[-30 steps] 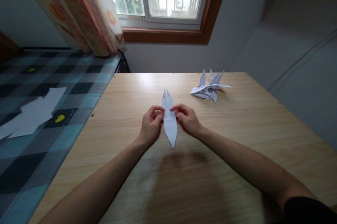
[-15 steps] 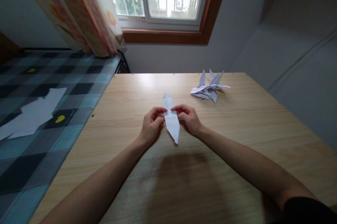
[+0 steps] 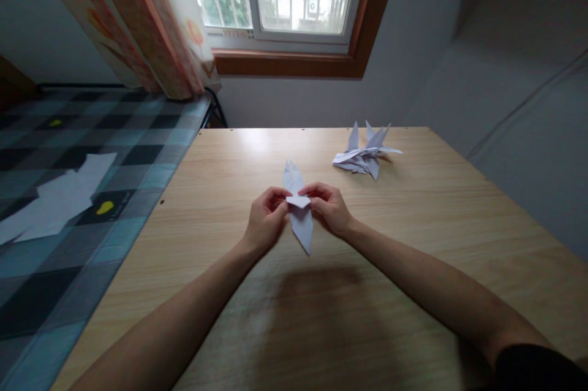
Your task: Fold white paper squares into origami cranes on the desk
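The left hand and right hand are pinching the folded paper at mid-length; fingers are gripping narrowly; keeping the small flap square is advisable.

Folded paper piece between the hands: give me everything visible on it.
The folded paper piece is white, long and narrow, creased lengthwise, and looks like thin sheet paper. Its near end tapers to one sharp point toward the person; its far end shows two close tips. A small flap lies folded across its middle. The left hand and right hand pinch it there from either side, over the wooden table. Whether it touches the tabletop cannot be told.
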Available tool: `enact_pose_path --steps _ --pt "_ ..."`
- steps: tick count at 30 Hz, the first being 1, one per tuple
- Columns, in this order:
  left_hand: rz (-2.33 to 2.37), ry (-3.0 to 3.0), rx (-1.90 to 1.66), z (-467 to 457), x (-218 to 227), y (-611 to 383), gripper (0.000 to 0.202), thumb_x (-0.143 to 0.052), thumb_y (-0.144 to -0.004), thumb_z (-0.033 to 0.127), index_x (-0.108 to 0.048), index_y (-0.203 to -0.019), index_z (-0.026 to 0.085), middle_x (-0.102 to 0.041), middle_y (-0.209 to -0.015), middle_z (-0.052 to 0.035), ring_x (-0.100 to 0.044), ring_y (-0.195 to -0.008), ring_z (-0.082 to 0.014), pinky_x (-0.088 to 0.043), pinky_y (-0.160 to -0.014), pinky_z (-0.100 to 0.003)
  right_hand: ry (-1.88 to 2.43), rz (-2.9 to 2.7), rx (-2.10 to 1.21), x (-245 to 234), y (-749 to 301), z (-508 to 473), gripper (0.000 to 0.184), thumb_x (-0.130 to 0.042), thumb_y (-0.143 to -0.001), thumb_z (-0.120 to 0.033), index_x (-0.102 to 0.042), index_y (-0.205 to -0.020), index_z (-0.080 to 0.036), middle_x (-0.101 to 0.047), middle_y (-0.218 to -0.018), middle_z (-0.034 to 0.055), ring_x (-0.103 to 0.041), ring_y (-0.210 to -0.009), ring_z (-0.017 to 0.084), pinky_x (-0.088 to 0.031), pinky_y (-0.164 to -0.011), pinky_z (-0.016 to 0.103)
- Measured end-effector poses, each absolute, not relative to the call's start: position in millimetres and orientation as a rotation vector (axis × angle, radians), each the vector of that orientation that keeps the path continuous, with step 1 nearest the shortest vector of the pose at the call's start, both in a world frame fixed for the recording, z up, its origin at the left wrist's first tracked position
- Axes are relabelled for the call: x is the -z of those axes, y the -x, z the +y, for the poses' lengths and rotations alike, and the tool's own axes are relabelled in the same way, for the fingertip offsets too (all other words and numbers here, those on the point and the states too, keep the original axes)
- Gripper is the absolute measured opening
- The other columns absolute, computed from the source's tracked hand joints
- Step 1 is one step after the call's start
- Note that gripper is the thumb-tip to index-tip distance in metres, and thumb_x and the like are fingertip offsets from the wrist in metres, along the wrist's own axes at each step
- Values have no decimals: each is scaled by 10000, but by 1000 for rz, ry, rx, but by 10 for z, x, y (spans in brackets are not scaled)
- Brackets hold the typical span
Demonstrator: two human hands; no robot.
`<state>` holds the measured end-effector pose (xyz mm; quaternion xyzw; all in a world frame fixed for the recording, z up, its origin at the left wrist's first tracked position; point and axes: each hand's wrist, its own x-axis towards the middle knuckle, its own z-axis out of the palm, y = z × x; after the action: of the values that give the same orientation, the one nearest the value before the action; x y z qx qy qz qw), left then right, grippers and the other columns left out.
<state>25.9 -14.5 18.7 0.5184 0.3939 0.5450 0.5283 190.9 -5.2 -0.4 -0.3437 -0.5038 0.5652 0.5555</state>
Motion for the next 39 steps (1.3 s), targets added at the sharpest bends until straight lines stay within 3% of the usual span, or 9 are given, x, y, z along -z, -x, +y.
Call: enact_pose_path --steps 9,19,25,30,35,39 --pt "941 -1258 -1284 -150 -157 -271 267 -786 -685 312 -564 -726 169 -645 -691 14 -584 -636 -115 -443 -630 -240 848 -1226 -1231 50 -1872 -60 246 -792 -704 -333 -592 -712 -190 -619 -667 -31 -549 -607 112 -442 -613 263" --pt "895 -1241 -1225 -184 -136 -267 261 -698 -747 233 -451 -829 214 -531 -598 88 -427 -487 -68 -321 -504 -191 857 -1165 -1305 -34 -1850 -92 532 -770 -653 -237 -516 -1120 -212 -521 -563 -124 -453 -484 78 -367 -517 214" --pt "954 -1381 -1309 -184 -163 -276 210 -689 -754 251 -488 -750 190 -509 -654 54 -468 -580 -85 -372 -561 -210 881 -1210 -1343 -84 -1870 -117 506 -730 -640 -216 -552 -1113 -188 -487 -539 -128 -410 -470 68 -314 -498 210" --pt "990 -1372 -1285 -182 -148 -282 166 -651 -786 264 -497 -788 201 -526 -666 46 -485 -583 -105 -388 -556 -224 897 -1225 -1325 -57 -1871 -113 430 -680 -675 -230 -568 -1087 -181 -455 -511 -130 -359 -449 65 -286 -480 210" --pt "1236 -1721 -1412 -223 -202 -275 141 -700 -748 203 -599 -847 198 -559 -872 -12 -516 -723 -138 -413 -607 -245 975 -1169 -1170 -1 -1876 -90 388 -672 -673 -223 -576 -1048 -190 -463 -526 -123 -377 -450 70 -300 -481 212" --pt "1152 -1857 -1265 -253 -232 -281 48 -673 -797 205 -632 -820 194 -577 -790 -8 -523 -706 -144 -426 -654 -260 991 -1178 -1079 -17 -1857 -126 293 -667 -715 -251 -575 -989 -202 -463 -548 -109 -414 -477 82 -326 -494 218"
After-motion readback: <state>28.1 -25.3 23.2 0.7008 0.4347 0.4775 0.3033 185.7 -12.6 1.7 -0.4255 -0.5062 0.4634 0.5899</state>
